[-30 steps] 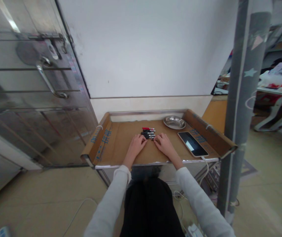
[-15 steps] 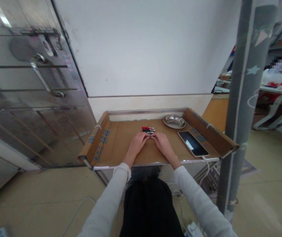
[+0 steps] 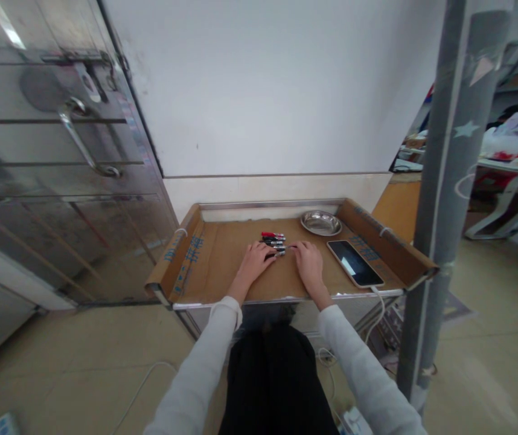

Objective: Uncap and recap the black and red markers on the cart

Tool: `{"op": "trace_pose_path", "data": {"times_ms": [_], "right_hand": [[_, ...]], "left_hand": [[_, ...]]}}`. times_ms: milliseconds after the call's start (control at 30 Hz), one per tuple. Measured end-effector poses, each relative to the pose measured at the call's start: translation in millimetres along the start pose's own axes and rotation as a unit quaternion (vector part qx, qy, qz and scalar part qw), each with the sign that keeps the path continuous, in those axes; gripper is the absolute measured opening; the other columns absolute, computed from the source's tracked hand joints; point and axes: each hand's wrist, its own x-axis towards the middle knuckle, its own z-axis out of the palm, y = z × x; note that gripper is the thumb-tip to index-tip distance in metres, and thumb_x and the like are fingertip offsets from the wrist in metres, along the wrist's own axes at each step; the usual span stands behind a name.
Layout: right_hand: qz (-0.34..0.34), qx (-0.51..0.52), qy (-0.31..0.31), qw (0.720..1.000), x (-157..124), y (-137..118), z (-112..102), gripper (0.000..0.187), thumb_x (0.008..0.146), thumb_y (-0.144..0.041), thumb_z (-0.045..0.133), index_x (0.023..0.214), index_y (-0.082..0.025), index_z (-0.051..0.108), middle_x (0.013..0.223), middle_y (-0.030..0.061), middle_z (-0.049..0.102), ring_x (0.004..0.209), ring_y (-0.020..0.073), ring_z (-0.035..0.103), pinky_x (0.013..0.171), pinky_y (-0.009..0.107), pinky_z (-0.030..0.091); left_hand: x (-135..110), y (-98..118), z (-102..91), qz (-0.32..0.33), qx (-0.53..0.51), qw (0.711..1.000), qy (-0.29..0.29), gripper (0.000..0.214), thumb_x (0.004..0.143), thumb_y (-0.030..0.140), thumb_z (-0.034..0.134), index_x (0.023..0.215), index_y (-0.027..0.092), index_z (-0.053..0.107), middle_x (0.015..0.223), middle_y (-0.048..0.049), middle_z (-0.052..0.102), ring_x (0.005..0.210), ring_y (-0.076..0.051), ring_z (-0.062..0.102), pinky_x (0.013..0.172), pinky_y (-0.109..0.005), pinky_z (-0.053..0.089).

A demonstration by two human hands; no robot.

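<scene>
In the head view, several pens or markers lie in a row on the cardboard-lined table, a red marker [image 3: 270, 234] farthest from me and dark ones [image 3: 274, 243] nearer. My left hand [image 3: 253, 261] has its fingers closed on the nearest black marker [image 3: 276, 254], whose light-coloured end points right. Just right of the row, my right hand [image 3: 308, 261] pinches a small thin thing [image 3: 291, 246], too small to name. The two hands are a short way apart, both low over the cardboard.
A round metal dish [image 3: 321, 223] stands at the back right. In front of it lies a phone [image 3: 355, 263] with a white cable [image 3: 379, 305] running off the front edge. Raised cardboard sides [image 3: 175, 254] border the table. A grey pole [image 3: 442, 181] rises at the right.
My right hand has moved right, away from my left, with a small thin thing in its fingers. The black marker in my left hand now shows more clearly.
</scene>
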Motion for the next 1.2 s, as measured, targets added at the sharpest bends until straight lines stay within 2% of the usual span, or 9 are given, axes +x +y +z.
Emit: {"op": "trace_pose_path", "data": {"times_ms": [200, 400, 533, 700, 800, 900, 967, 1100, 1200], "right_hand": [[-0.014, -0.017, -0.028, 0.999, -1, -8, -5, 0.024, 0.092, -0.022, 0.040, 0.094, -0.021, 0.064, 0.091, 0.0068, 0.068, 0.087, 0.0209, 0.056, 0.075, 0.030, 0.034], [-0.007, 0.007, 0.021, 1.000, -1, -13, -1, 0.029, 0.094, -0.026, 0.036, 0.096, -0.018, 0.063, 0.085, 0.0087, 0.067, 0.081, 0.0221, 0.056, 0.073, 0.032, 0.033], [0.008, 0.026, 0.055, 0.998, 0, -14, -1, 0.030, 0.094, -0.028, 0.035, 0.098, -0.018, 0.063, 0.089, 0.0098, 0.067, 0.081, 0.0227, 0.055, 0.074, 0.033, 0.034], [-0.006, 0.058, 0.033, 0.998, 0, -24, -2, 0.030, 0.093, -0.026, 0.034, 0.105, -0.016, 0.060, 0.093, 0.0124, 0.066, 0.087, 0.0243, 0.058, 0.079, 0.036, 0.038], [-0.088, 0.154, -0.008, 0.984, 0, -29, 0, 0.044, 0.091, -0.024, 0.036, 0.134, -0.016, 0.038, 0.119, 0.0139, 0.058, 0.108, 0.0224, 0.055, 0.089, 0.036, 0.041], [-0.167, 0.225, -0.038, 0.959, 1, -27, 4, 0.063, 0.088, -0.025, 0.042, 0.144, -0.017, 0.015, 0.143, 0.0141, 0.036, 0.128, 0.0194, 0.040, 0.099, 0.035, 0.038], [-0.167, 0.223, -0.030, 0.960, 4, -22, 7, 0.058, 0.087, -0.022, 0.041, 0.142, -0.017, 0.023, 0.144, 0.0139, 0.034, 0.131, 0.0197, 0.035, 0.102, 0.038, 0.035], [-0.103, 0.127, -0.017, 0.986, 8, -12, 13, 0.031, 0.086, -0.015, 0.038, 0.109, -0.018, 0.058, 0.119, 0.0137, 0.054, 0.113, 0.0240, 0.048, 0.095, 0.041, 0.039], [-0.071, 0.047, -0.027, 0.996, 7, -10, 14, 0.023, 0.086, -0.015, 0.040, 0.093, -0.017, 0.062, 0.100, 0.0116, 0.058, 0.094, 0.0235, 0.052, 0.085, 0.037, 0.041]], "left_hand": [[0, -1, 1.0, -0.005, -0.033, 0.999, 0.040, 0.025, 0.091, 0.030, 0.046, 0.112, 0.022, 0.058, 0.106, -0.0043, 0.058, 0.101, -0.016, 0.053, 0.091, -0.033, 0.039], [-1, -3, 2.4, 0.006, -0.082, 0.993, 0.090, 0.024, 0.091, 0.027, 0.047, 0.112, 0.023, 0.057, 0.104, -0.0041, 0.056, 0.099, -0.017, 0.055, 0.092, -0.033, 0.043], [-1, -2, 1.5, 0.003, -0.082, 0.992, 0.099, 0.023, 0.091, 0.026, 0.047, 0.111, 0.023, 0.057, 0.105, -0.0040, 0.057, 0.100, -0.017, 0.055, 0.092, -0.034, 0.043], [-2, -3, 0.2, 0.017, -0.087, 0.992, 0.092, 0.022, 0.091, 0.025, 0.047, 0.110, 0.023, 0.056, 0.110, -0.0035, 0.062, 0.103, -0.017, 0.056, 0.093, -0.034, 0.041], [-2, -4, -1.5, 0.012, -0.095, 0.989, 0.110, 0.021, 0.092, 0.025, 0.045, 0.110, 0.022, 0.055, 0.110, -0.0033, 0.064, 0.103, -0.016, 0.057, 0.091, -0.032, 0.040], [-3, -4, -4.6, -0.024, -0.090, 0.984, 0.153, 0.023, 0.092, 0.024, 0.044, 0.112, 0.022, 0.054, 0.111, -0.0046, 0.064, 0.104, -0.016, 0.056, 0.090, -0.032, 0.039], [-4, -5, -6.2, -0.068, -0.065, 0.980, 0.178, 0.023, 0.092, 0.024, 0.043, 0.112, 0.022, 0.055, 0.110, -0.0057, 0.064, 0.102, -0.019, 0.055, 0.089, -0.035, 0.038], [-7, -13, -4.6, -0.199, -0.006, 0.949, 0.244, 0.020, 0.091, 0.025, 0.043, 0.100, 0.023, 0.061, 0.102, -0.0085, 0.065, 0.099, -0.025, 0.049, 0.085, -0.042, 0.037], [-8, -25, 0.3, -0.263, 0.012, 0.930, 0.256, 0.024, 0.092, 0.024, 0.039, 0.093, 0.023, 0.062, 0.097, -0.0098, 0.064, 0.098, -0.027, 0.046, 0.082, -0.043, 0.037]]}}
